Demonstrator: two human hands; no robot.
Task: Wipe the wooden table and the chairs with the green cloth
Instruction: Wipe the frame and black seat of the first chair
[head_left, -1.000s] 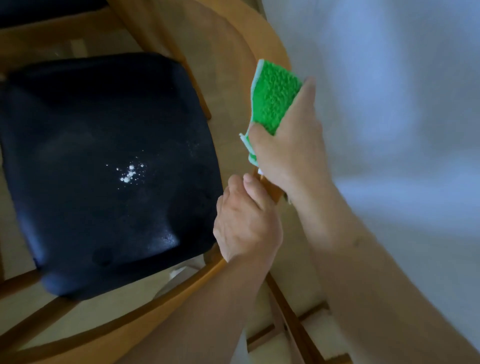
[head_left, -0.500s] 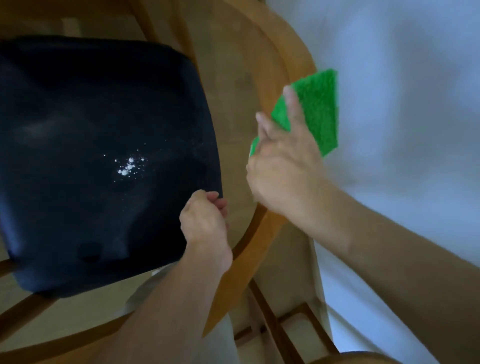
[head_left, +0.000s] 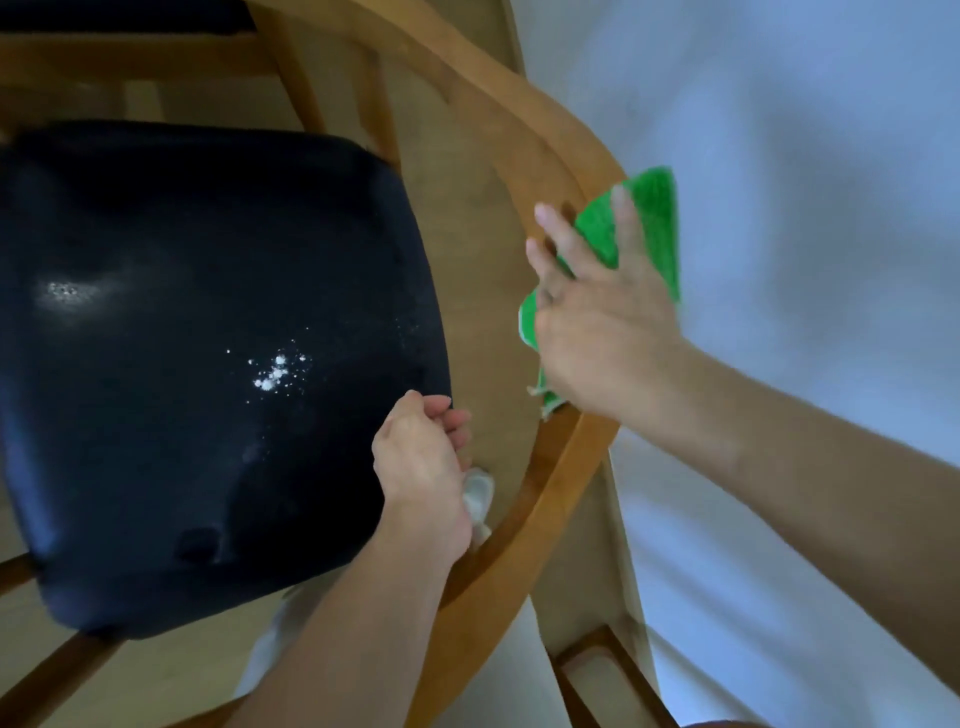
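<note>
A wooden chair has a black padded seat (head_left: 182, 312) with white crumbs (head_left: 275, 371) near its middle. Its curved wooden backrest (head_left: 540, 150) arcs round the seat's right side. My right hand (head_left: 597, 322) presses the green cloth (head_left: 654, 228) flat against the top of this backrest, fingers straight and spread; much of the cloth lies hidden under the palm. My left hand (head_left: 421, 457) sits at the seat's right front corner with fingers curled, and nothing shows inside it.
A white wall or sheet (head_left: 779, 156) fills the right side, close behind the backrest. Wooden rails of other furniture (head_left: 130, 57) cross the top left, and a wooden frame (head_left: 597, 670) shows at the bottom right. A white sock (head_left: 478, 493) shows below my left hand.
My left hand let go of the backrest and moved to the seat's corner. My right hand opened out flat over the cloth and slid it along the backrest's top.
</note>
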